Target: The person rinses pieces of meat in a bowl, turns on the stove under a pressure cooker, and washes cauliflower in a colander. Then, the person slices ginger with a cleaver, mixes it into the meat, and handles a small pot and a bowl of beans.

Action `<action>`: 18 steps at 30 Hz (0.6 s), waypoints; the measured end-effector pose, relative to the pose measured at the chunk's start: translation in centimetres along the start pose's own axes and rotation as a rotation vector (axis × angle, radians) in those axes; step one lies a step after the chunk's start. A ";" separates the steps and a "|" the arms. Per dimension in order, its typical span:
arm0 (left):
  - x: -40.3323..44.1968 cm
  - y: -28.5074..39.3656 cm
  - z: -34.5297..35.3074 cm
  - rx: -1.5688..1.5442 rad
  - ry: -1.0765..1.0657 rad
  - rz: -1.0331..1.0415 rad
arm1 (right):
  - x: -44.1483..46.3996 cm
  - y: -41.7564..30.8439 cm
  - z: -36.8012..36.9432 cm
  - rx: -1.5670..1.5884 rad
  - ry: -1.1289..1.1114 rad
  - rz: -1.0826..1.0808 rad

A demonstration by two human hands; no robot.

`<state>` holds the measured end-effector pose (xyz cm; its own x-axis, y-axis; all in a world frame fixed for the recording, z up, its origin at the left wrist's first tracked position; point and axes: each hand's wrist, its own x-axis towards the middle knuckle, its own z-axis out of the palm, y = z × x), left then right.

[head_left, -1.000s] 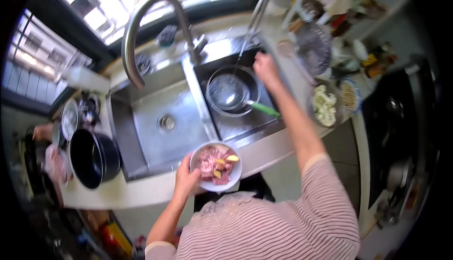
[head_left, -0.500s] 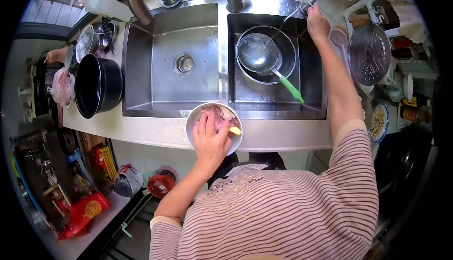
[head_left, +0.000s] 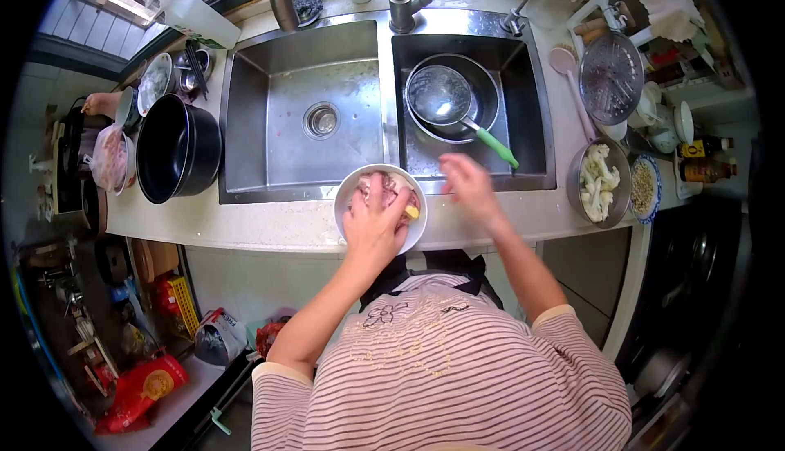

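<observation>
A white bowl (head_left: 341, 210) of raw meat (head_left: 391, 188) stands at the counter's front edge, before the sink divider. My left hand (head_left: 374, 226) is down in it, bent fingers gripping the meat. Beside my thumb lies a yellow piece (head_left: 412, 211) that looks like ginger. To the right of the bowl my right hand (head_left: 470, 185) hovers over the sink's front rim, blurred, fingers apart and with nothing in them. In the right basin, a strainer (head_left: 439, 95) with a green handle (head_left: 496, 148) rests in a metal pot (head_left: 489, 95).
The left basin (head_left: 286, 157) has a central drain. A black pot (head_left: 176, 152) stands left of the sink. On the right are a metal bowl of cauliflower (head_left: 599, 181), a patterned bowl of small pale pieces (head_left: 646, 188) and a perforated strainer (head_left: 611, 79). Taps (head_left: 401, 9) rise behind.
My right hand has left the thin tap at the back right and come toward the bowl. My left hand stays in the meat, its fingers bent more. The view has shifted slightly.
</observation>
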<state>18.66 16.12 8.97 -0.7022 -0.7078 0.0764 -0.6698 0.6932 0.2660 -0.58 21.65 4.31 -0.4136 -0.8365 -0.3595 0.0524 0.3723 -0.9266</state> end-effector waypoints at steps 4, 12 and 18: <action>0.5 -0.9 1.4 -0.001 0.072 0.028 | -2.5 2.2 4.7 -0.072 -0.018 -0.164; -0.4 -2.2 -2.9 -0.244 -0.015 -0.053 | -2.7 0.5 5.0 -0.296 0.041 -0.211; -0.8 -1.0 -1.4 0.055 0.019 0.234 | -2.7 0.8 5.6 -0.309 0.083 -0.238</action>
<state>20.26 15.81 9.94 -0.8357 -0.5290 0.1478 -0.5017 0.8447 0.1865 5.69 21.93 3.90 -0.4537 -0.8835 -0.1166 -0.3248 0.2858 -0.9016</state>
